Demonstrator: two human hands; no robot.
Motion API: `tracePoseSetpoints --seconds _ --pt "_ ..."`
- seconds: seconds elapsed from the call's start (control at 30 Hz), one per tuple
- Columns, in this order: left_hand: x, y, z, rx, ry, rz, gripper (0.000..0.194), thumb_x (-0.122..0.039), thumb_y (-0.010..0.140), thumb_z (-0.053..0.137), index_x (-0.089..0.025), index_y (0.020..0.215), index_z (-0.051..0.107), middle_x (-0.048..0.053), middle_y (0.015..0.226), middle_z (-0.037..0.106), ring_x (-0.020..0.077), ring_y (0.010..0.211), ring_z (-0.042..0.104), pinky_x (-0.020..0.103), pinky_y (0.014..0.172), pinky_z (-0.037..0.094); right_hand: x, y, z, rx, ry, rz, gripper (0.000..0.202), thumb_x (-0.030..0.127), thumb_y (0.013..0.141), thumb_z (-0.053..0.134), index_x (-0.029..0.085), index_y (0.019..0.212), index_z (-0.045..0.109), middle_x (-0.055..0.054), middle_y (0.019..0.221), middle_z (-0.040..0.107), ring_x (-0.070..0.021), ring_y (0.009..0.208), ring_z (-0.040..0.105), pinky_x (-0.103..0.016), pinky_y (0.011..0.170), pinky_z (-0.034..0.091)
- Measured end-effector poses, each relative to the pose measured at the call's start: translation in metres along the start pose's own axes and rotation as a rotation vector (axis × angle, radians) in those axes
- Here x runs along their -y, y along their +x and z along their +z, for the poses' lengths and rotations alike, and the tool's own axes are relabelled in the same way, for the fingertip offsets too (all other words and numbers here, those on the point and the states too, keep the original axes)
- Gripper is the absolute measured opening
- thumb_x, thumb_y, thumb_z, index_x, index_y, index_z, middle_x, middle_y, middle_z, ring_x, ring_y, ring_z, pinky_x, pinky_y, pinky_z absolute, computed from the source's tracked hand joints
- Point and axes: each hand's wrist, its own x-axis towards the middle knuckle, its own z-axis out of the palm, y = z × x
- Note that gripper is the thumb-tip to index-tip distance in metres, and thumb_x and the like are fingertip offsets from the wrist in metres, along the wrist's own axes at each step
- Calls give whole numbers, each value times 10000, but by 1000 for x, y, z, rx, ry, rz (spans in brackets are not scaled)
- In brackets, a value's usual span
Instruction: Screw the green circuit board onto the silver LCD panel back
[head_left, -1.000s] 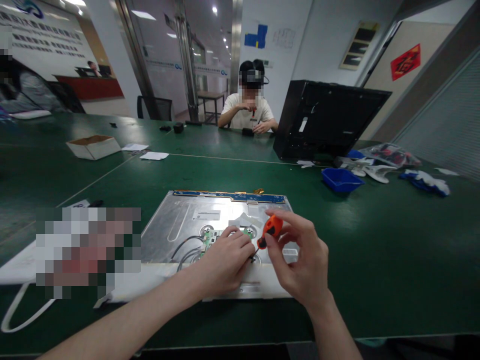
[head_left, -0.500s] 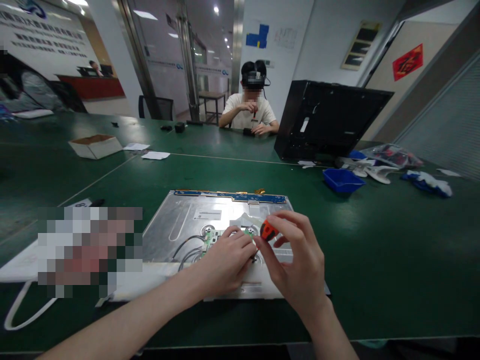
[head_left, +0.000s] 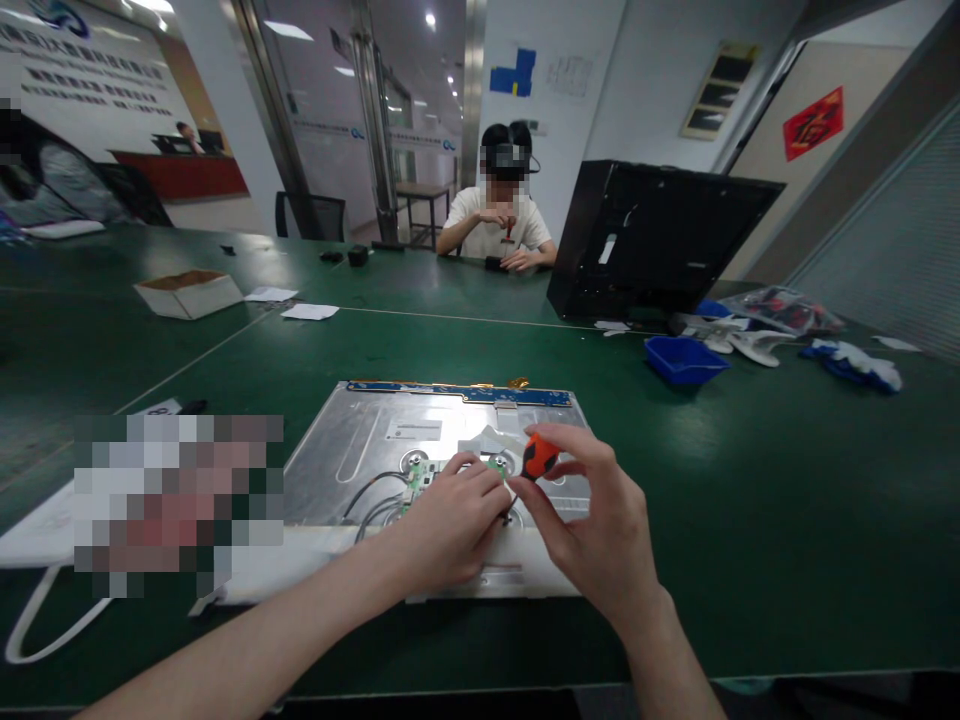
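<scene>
A display panel (head_left: 330, 440) lies back side up on the table, its metal backing showing and a blue circuit strip (head_left: 465, 393) along the far edge. My right hand (head_left: 600, 510) grips the orange and black handle of a screwdriver (head_left: 540, 457), tilted with its shaft pointing down at a green circuit board (head_left: 424, 474). Over that board rests my left hand (head_left: 461, 520), fingers curled close to the screwdriver's shaft. Its fingertips are partly hidden, so what they hold does not show. Dark cables (head_left: 367, 492) run from the board's left side.
A large black monitor (head_left: 667, 235) stands at the back right, near a blue tray (head_left: 684, 360) and gloves (head_left: 851, 365). An open cardboard box (head_left: 187, 295) is at the left. Across the green table (head_left: 765, 520) sits a person (head_left: 506, 210) in a white shirt.
The fingers of my right hand have shifted round the screwdriver's handle, and the handle has turned. My left hand stays in place on the board.
</scene>
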Motion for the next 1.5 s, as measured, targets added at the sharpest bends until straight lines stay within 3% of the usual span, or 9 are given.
tracePoseSetpoints --seconds 0.23,0.4,0.63,0.77,1.1,1.3,1.5 --pt "-1 0 -1 5 26 5 152 -147 890 463 -162 952 601 90 1014 643 255 971 577 481 993 381 -3 3 -2 22 179 28 419 44 870 588 257 1228 544 -61 1200 582 -165 1018 606 -277 723 579" --pt "1 0 2 -27 50 13 137 -149 883 472 -159 933 599 88 1010 649 257 962 581 468 986 388 -5 2 -2 78 150 15 469 40 896 531 261 1308 488 -56 1228 618 -177 1099 597 -320 845 565" --pt "2 -1 3 -21 16 11 149 -150 891 466 -158 950 601 92 1012 652 258 993 591 479 998 381 -6 -3 4 28 129 77 466 141 841 672 265 1232 451 -45 1117 654 -177 953 664 -322 778 579" --pt "2 -1 3 -16 15 16 151 -155 892 473 -158 961 607 94 1020 655 264 997 591 481 990 386 -4 -4 7 3 183 95 404 111 865 627 272 1178 427 -29 1029 655 -164 896 673 -321 764 576" --pt "3 -2 4 -34 11 29 190 -158 900 468 -168 1049 585 99 1078 646 265 1051 581 497 1028 354 -4 -4 3 149 258 65 472 79 917 522 279 1309 351 -98 1351 547 -167 1033 631 -356 881 546" --pt "2 -1 3 -40 59 30 126 -164 900 466 -167 917 591 85 990 649 255 958 590 467 974 397 -4 3 -1 107 195 3 435 59 915 485 237 1311 454 -98 1292 524 -198 1188 528 -358 954 498" --pt "3 -1 5 -44 43 25 108 -144 876 490 -165 908 590 75 967 648 244 956 593 464 1004 373 -1 5 0 -26 63 -3 410 127 838 645 210 1206 484 -73 1099 523 -204 1037 536 -364 870 505"
